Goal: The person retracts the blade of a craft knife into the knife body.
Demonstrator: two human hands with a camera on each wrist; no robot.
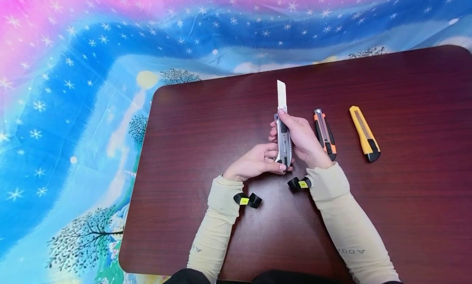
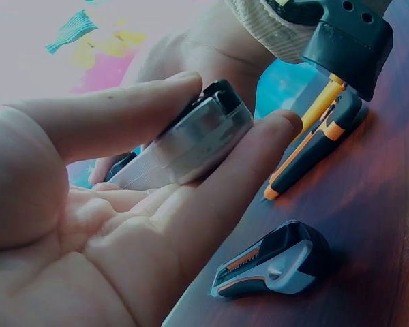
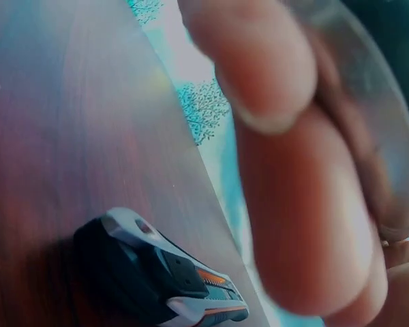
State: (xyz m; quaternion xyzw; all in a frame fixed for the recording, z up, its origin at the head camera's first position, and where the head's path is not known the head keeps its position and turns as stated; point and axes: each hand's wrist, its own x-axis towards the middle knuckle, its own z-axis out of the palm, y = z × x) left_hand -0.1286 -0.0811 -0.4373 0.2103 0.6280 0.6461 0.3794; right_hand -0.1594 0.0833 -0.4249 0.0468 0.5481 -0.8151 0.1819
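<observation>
A silver-and-black utility knife (image 1: 284,142) is held upright in the head view, its wide blade (image 1: 282,93) extended from the far end. My left hand (image 1: 254,161) pinches the knife's lower end between thumb and fingers; the left wrist view shows that silver end (image 2: 204,133) close up. My right hand (image 1: 304,138) grips the upper body, with its thumb near the base of the blade. In the right wrist view, curled fingers (image 3: 300,197) fill much of the picture beside the knife's blurred silver side.
Right of my hands lie an orange-and-black utility knife (image 1: 324,132) and a yellow cutter (image 1: 365,134) on the dark red wooden table (image 1: 416,185). Another black-and-silver utility knife (image 2: 273,262) lies on the table in both wrist views. A patterned cloth (image 1: 88,112) hangs beyond the table edge.
</observation>
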